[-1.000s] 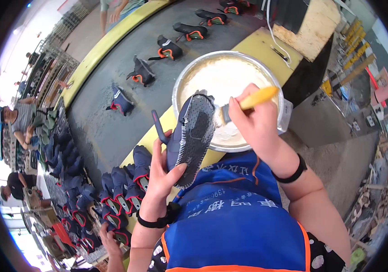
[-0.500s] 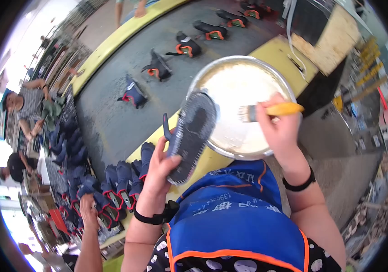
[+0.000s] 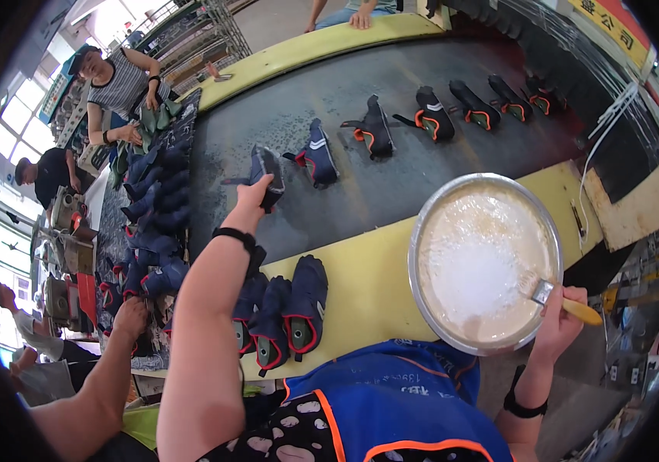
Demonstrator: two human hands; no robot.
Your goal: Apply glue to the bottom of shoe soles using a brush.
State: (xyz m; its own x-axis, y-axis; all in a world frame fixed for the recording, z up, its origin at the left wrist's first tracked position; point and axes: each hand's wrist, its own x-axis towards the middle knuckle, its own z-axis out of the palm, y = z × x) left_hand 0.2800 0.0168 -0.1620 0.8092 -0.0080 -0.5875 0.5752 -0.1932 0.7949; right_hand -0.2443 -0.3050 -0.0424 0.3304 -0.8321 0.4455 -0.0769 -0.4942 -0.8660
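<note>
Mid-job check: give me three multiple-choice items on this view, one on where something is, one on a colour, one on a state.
1. Where is the left hand?
A. on a shoe on the dark belt
B. in the bowl
C. on the apron

2. What colour is the brush handle?
A. red
B. yellow
C. black

3. What is the brush doing?
A. lying on the belt
B. hanging over the floor
C. held by the right hand, bristles in the bowl

Answers: 1 A, the fingers rest on the shoe out on the belt. 2 B, the handle past the metal ferrule is yellow. 3 C, the hand grips the handle and the bristles touch the white paste.
</note>
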